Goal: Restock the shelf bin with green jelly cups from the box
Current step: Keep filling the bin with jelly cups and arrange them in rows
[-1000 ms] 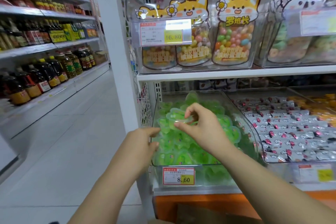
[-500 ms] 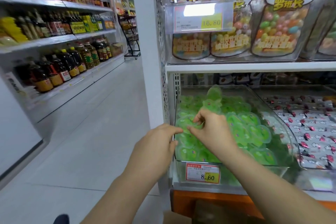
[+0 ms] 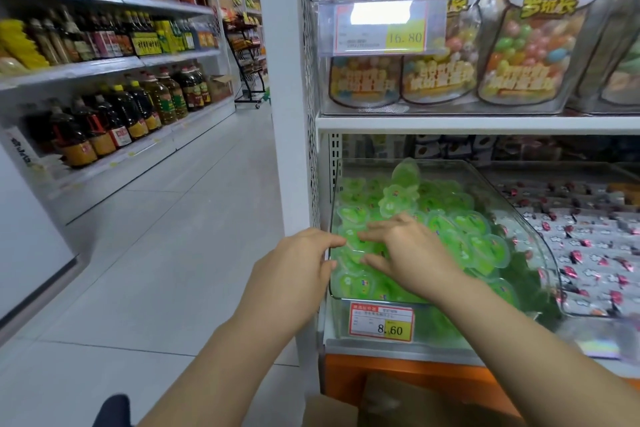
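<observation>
You are settling the cups (image 3: 478, 246) in the bin (image 3: 543, 253). Your right hand (image 3: 412, 253) is lying spread on them, gripping nothing. Your left hand (image 3: 298, 263) is waiting loosely open at the bin's left wall. The next move is probably reaching down to the box (image 3: 332, 412).

Two bare hands in view: left hand (image 3: 294, 267), right hand (image 3: 408, 253). Left forearm (image 3: 214, 357) and right forearm (image 3: 519, 333) are uncovered all the way to the bottom edge of the frame, so whatever top is worn ends out of view. The fingers (image 3: 372, 236) are motion-blurred and nail detail is unreadable. One clothing clue: a dark navy rounded shape (image 3: 112, 409) at the bottom edge, left of the left forearm. Shoe or trouser knee, can't tell which.
</observation>
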